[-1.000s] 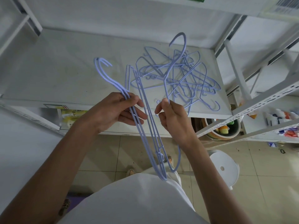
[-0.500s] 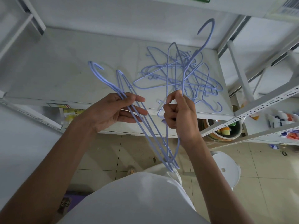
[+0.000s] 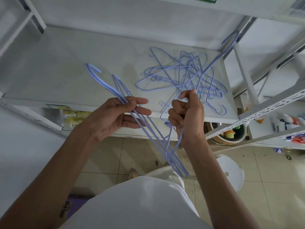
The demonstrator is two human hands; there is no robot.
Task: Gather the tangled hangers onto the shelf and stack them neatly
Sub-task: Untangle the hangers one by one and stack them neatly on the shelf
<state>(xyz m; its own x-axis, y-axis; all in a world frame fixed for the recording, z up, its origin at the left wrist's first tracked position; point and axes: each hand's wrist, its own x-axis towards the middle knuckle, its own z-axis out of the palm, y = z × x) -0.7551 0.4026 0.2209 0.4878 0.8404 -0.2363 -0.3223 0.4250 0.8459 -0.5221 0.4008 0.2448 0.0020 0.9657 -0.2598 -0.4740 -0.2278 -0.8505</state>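
A tangled pile of light-blue wire hangers (image 3: 166, 81) lies on the right half of the white shelf (image 3: 66, 71). My left hand (image 3: 115, 118) grips a small bundle of aligned hangers (image 3: 155, 142), hooks pointing up-left over the shelf, bottoms hanging down toward my white shirt. My right hand (image 3: 186, 116) is closed on one single hanger (image 3: 212, 61), held just right of the bundle. Its hook reaches up and right to the shelf's corner post, and its lower end crosses the bundle below my hands.
A white metal shelving unit (image 3: 272, 104) stands to the right with small packets and a pot of items below. A white plastic stool (image 3: 231, 172) sits on the tiled floor at right. Yellow packages (image 3: 76, 118) lie under the shelf at left.
My right hand has tilted the single hanger clockwise, so its hook has swung from above the pile out to the upper right. The left hand's bundle has stayed nearly still.
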